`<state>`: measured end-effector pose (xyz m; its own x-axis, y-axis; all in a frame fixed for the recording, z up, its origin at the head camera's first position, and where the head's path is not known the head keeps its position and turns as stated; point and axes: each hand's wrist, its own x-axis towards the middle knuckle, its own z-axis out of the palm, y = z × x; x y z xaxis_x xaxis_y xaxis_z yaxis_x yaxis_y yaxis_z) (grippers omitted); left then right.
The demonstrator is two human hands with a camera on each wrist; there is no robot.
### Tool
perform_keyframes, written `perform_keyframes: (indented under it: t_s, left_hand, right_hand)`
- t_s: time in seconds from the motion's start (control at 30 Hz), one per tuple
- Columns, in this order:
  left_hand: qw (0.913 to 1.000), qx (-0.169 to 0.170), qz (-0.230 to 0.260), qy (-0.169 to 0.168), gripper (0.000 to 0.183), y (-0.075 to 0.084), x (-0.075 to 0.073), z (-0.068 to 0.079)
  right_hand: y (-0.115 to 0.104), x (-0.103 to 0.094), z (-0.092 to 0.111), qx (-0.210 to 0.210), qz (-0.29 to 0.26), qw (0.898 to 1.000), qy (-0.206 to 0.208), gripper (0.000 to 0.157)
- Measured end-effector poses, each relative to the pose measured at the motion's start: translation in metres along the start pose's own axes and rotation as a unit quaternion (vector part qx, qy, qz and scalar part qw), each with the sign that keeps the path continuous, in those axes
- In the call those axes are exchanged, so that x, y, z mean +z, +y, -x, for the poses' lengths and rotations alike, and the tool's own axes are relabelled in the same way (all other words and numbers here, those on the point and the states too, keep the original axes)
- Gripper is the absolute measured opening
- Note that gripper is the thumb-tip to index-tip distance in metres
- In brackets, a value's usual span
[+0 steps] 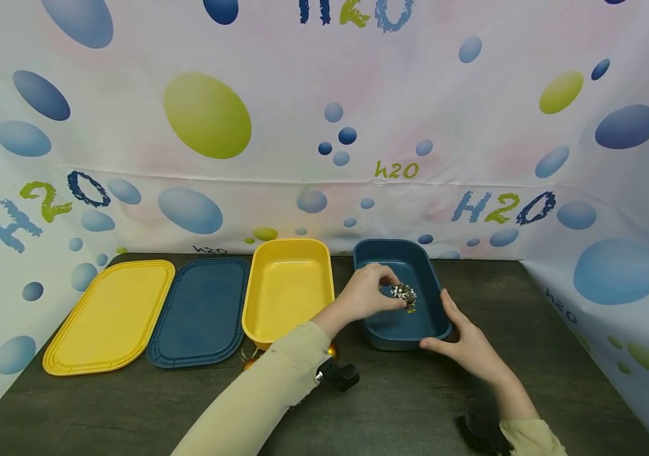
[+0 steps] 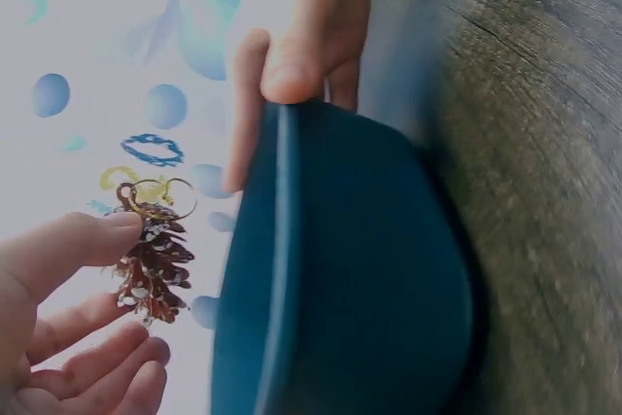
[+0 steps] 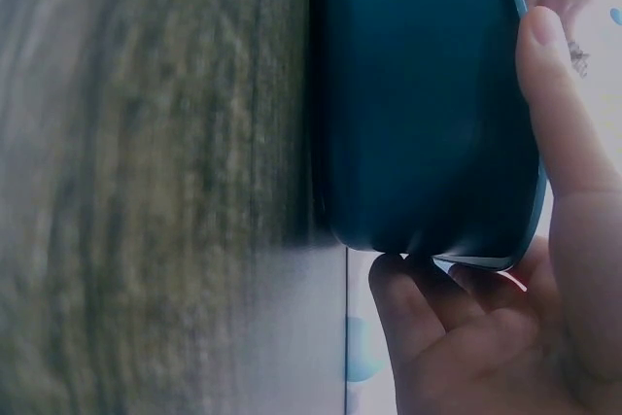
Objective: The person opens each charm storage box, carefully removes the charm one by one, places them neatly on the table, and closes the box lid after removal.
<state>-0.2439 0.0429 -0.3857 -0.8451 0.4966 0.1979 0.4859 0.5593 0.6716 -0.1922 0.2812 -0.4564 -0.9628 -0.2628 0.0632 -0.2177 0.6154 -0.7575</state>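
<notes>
My left hand (image 1: 366, 292) pinches a small pinecone ornament (image 1: 404, 295) between thumb and fingers, above the dark blue container (image 1: 395, 339). In the left wrist view the pinecone (image 2: 155, 269) is brown with white-tipped scales and a gold ring at its top. My right hand (image 1: 469, 345) grips the near right corner of the container. The right wrist view shows its thumb (image 3: 546, 55) on the rim and the other fingers (image 3: 408, 303) against the side wall.
A yellow container (image 1: 287, 297) stands left of the blue one. Farther left lie a dark blue lid (image 1: 199, 313) and a yellow lid (image 1: 110, 316). Shiny orange baubles (image 1: 333, 350) show partly behind the left sleeve (image 1: 262, 392). A printed cloth backdrop (image 1: 279, 126) rises behind the dark table (image 1: 416, 405).
</notes>
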Motion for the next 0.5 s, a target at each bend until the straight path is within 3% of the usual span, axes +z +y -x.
perform_keyframes:
  t_s: [0.17, 0.5]
  left_hand:
    - [0.9999, 0.005, 0.009, 0.003, 0.031, 0.007, -0.019, 0.013]
    - [0.9984, 0.040, 0.027, -0.030, 0.039, 0.009, -0.043, 0.052]
  right_hand:
    - [0.000, -0.001, 0.000, 0.002, 0.001, 1.000, 0.000, 0.105]
    - [0.000, 0.000, 0.000, -0.004, 0.000, 1.000, 0.002, 0.105]
